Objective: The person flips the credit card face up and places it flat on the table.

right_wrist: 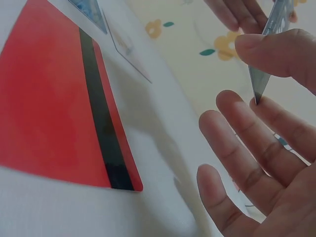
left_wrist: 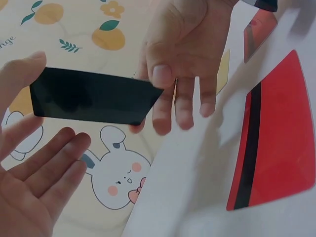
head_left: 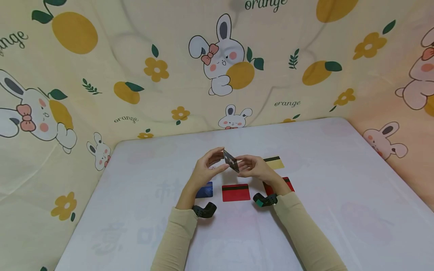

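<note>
A dark card [head_left: 231,162] is held up above the white table, tilted, between the two hands. My left hand [head_left: 205,168] pinches one end of it between thumb and index finger, its other fingers spread apart. At the opposite end my right hand [head_left: 255,168] pinches a corner, with the thumb [right_wrist: 276,52] on one face. The left wrist view shows the card's plain black side [left_wrist: 89,98]. Below the hands lies a red card [head_left: 236,193] with a black stripe. A blue card [head_left: 205,190] is partly covered by the left wrist.
A gold card [head_left: 275,162] with a dark stripe lies beyond the right hand. Another red card [head_left: 289,183] is partly hidden under the right wrist. In the right wrist view a pale card [right_wrist: 123,42] lies near the blue one. Patterned cloth [head_left: 162,98] rises behind the table [head_left: 135,177].
</note>
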`<state>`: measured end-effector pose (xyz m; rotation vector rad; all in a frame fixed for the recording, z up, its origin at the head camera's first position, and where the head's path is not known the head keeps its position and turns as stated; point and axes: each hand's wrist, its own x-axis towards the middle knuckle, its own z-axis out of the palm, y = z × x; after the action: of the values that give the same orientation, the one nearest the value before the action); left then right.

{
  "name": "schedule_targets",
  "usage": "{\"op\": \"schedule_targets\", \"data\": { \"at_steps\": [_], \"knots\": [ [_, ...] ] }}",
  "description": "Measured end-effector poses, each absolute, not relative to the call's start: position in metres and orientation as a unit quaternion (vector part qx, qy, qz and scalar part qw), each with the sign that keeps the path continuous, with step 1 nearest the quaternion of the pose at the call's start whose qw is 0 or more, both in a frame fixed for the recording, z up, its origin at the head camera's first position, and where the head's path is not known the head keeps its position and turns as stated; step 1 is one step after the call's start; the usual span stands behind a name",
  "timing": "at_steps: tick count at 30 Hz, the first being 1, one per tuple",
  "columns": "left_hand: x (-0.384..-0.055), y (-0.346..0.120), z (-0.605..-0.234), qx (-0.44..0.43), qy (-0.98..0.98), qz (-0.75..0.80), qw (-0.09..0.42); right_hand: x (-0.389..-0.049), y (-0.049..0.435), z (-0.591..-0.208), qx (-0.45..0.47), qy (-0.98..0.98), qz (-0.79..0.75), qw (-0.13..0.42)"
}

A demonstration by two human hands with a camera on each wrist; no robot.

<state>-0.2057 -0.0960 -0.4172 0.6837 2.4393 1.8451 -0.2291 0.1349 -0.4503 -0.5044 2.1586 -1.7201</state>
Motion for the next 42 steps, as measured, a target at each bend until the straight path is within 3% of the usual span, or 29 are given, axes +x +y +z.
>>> {"op": "schedule_targets", "data": {
  "at_steps": [27,42],
  "knots": [
    [-0.21,-0.105,-0.424,0.171,0.816,0.55,0.046,-0.236,0.15,-0.45,-0.147,0.779,-0.59,0.152],
    [-0.218,-0.109,-0.437,0.174,0.845,0.504,0.031,-0.238,0.154,-0.451,-0.135,0.77,-0.609,0.138]
  ]
}}
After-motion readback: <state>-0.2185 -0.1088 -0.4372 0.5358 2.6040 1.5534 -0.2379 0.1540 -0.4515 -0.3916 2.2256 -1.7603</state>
